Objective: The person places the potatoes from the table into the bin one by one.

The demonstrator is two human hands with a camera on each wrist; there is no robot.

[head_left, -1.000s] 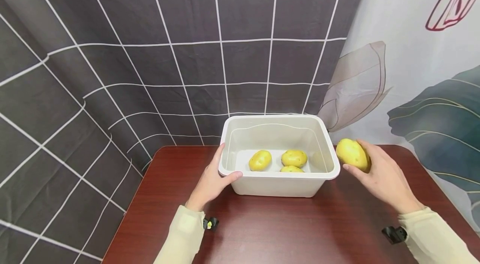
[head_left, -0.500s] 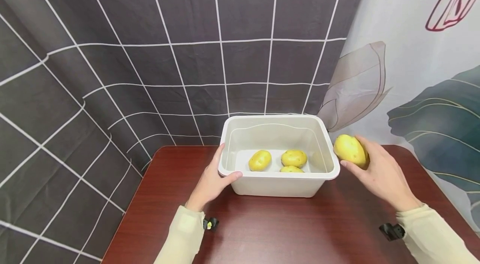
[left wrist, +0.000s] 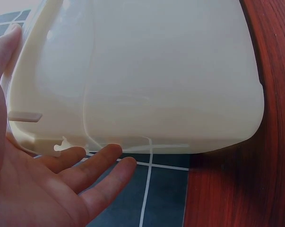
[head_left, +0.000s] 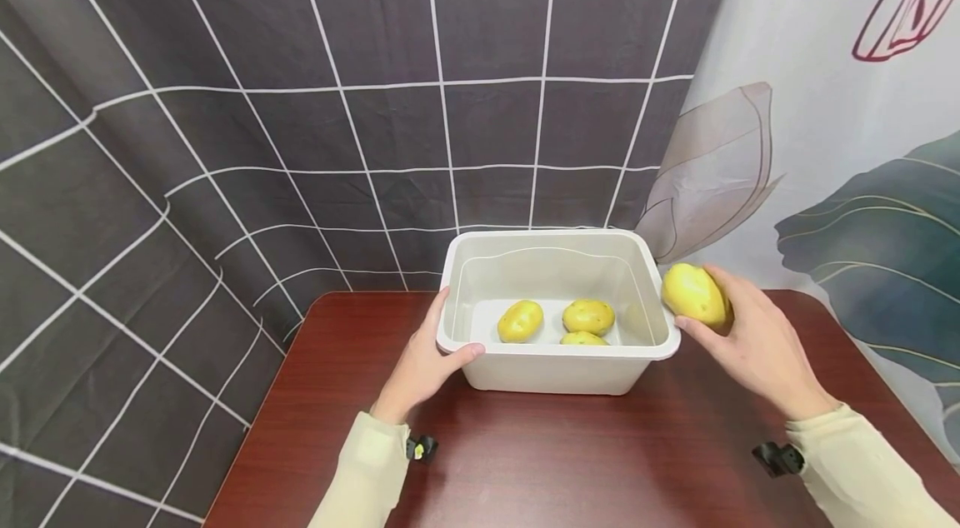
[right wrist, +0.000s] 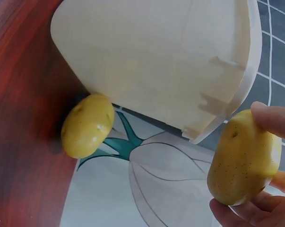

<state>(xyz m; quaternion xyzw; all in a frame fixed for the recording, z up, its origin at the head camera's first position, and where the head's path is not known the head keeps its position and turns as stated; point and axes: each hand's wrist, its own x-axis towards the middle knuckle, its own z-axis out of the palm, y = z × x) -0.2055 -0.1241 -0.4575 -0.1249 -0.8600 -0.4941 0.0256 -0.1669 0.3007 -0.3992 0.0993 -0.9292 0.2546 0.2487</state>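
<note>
A white plastic bin point(head_left: 555, 374) stands on the table with several yellow potatoes, one potato point(head_left: 520, 321) at left and a pair at right, the front one partly hidden by the rim. My left hand point(head_left: 422, 366) holds the bin's left front corner, thumb over the front rim; in the left wrist view its fingers lie under the rim's side. My right hand point(head_left: 761, 341) grips a potato point(head_left: 693, 293) between thumb and fingers, raised beside the right rim. Below it, another potato point(right wrist: 88, 126) lies on the table against the bin's outer wall, seen only in the right wrist view.
The reddish-brown table point(head_left: 540, 461) extends in front of the bin. Behind it hangs a dark curtain point(head_left: 375, 128) with a white grid, and a pale patterned curtain point(head_left: 817, 203) hangs at the right.
My right hand has moved up and to the left with its potato, which now overlaps the bin's right rim in the head view. The left hand and the bin have stayed put.
</note>
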